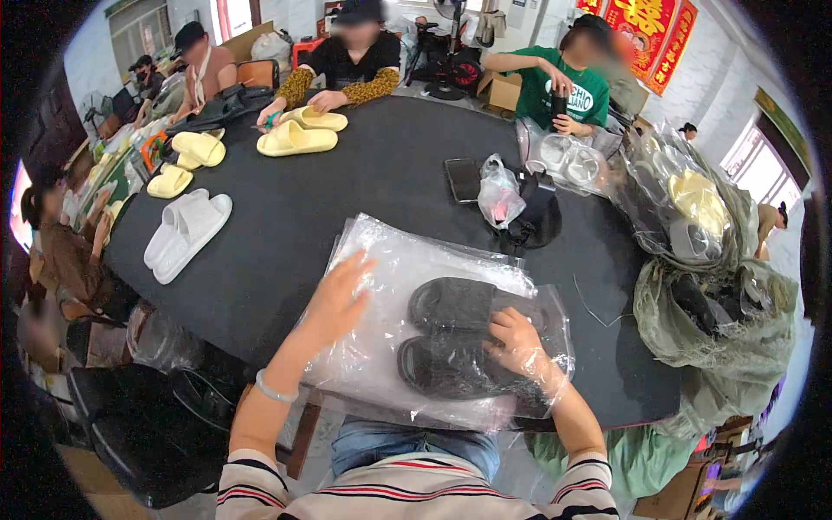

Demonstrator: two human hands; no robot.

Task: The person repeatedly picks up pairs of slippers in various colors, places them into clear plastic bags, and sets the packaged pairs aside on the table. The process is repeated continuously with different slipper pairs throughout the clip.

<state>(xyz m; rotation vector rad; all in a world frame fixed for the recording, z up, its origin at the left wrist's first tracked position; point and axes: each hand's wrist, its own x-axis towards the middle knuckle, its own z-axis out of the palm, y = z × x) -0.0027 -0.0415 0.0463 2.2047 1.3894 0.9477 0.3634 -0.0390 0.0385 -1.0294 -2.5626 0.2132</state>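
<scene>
A pair of black slide slippers (444, 357) lies side by side on a stack of clear plastic bags (364, 347) at the table's near edge. Clear film (555, 312) covers the slippers' right part and reaches around my right wrist. My right hand (517, 345), fingers curled, grips the slippers near their straps; the film blurs the exact hold. To the left, my left hand (336, 302) hovers over the stack with its fingers spread, apart from the slippers and holding nothing.
Grey slippers (188, 232) and yellow slippers (198, 149) lie on the black table (364, 173). A phone (463, 179) and a small plastic bag (501, 195) sit ahead. Large sacks of bagged slippers (693, 225) bulge at right. Co-workers sit across, one handling yellow slippers (299, 139), another a dark bottle-like object (559, 104).
</scene>
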